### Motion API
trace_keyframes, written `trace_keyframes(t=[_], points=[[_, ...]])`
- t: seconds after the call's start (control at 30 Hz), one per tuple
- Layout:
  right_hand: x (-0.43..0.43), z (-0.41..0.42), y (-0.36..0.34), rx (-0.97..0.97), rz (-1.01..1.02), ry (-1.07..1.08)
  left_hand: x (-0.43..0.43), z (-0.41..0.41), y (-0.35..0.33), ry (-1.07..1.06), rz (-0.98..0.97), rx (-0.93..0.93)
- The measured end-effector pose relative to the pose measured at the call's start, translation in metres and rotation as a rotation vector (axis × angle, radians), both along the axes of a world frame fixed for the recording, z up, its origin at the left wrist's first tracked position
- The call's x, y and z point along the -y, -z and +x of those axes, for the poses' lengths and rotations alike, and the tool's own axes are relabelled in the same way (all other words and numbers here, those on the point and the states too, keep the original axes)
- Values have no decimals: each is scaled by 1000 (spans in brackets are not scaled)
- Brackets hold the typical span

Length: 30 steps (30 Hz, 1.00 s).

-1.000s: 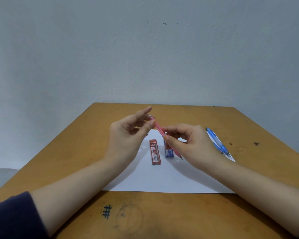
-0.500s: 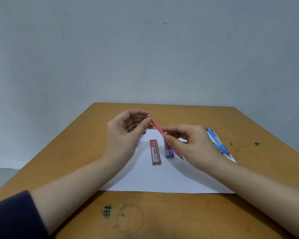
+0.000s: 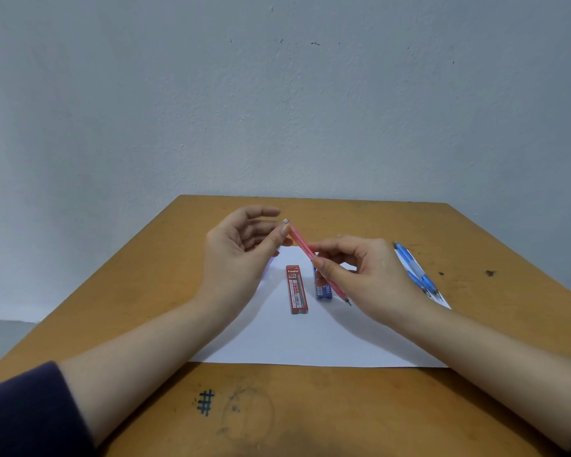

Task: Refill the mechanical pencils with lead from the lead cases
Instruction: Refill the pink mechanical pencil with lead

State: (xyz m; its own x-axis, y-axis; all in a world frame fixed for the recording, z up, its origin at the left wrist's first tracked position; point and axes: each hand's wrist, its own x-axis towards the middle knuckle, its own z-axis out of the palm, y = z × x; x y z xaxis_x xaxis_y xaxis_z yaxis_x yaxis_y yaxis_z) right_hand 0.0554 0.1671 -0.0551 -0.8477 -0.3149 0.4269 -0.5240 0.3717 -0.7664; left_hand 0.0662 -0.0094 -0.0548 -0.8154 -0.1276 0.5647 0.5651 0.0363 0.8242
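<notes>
- Pinching the pink pencil [image 3: 302, 244] at mid-barrel, the fingers [image 3: 335, 273] of the right hand [image 3: 370, 275] are closed on it. They hold it slanted above the paper, with the tip down toward the near right and the pale end up to the left.
- At that upper end only the thumb [image 3: 282, 234] of the left hand [image 3: 238, 255] touches the barrel. Its other fingers are loosely spread and grip nothing that shows.
- Below the hands, the red lead case [image 3: 297, 290] and the blue lead case [image 3: 323, 290] lie side by side on the paper [image 3: 310, 341], mid-tabletop [image 3: 145, 291]. Whether either is open cannot be told.
- Two blue pencils [image 3: 416, 275] lie at the paper's right edge.
- Risk: with one pinch as the only firm hold, a tug on the end cap could swing the pencil or make it slip.
- Risk: a small cap, once off, could drop and roll toward the tabletop's edge.
- Risk: the hanging tip is near the blue lead case and could knock it.
- Change: a second ago the left forefinger and thumb both closed on the pencil's top end. Now the forefinger is lifted clear, and the right hand and the pencil have hardly shifted.
</notes>
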Motion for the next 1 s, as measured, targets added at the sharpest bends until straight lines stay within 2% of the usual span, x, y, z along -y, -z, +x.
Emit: trace_keyframes(t=[0.5, 0.7, 0.87, 1.0], points=[[2, 3, 0, 48, -148, -85, -7, 2, 4, 61, 10, -52], [-7, -8, -2, 34, -144, 9, -6, 3, 2, 20, 8, -101], [-18, -24, -4, -22, -88, 124, -2, -1, 5, -8, 40, -80], [-30, -36, 0, -66, 125, 235, -4, 0, 3, -28, 61, -85]])
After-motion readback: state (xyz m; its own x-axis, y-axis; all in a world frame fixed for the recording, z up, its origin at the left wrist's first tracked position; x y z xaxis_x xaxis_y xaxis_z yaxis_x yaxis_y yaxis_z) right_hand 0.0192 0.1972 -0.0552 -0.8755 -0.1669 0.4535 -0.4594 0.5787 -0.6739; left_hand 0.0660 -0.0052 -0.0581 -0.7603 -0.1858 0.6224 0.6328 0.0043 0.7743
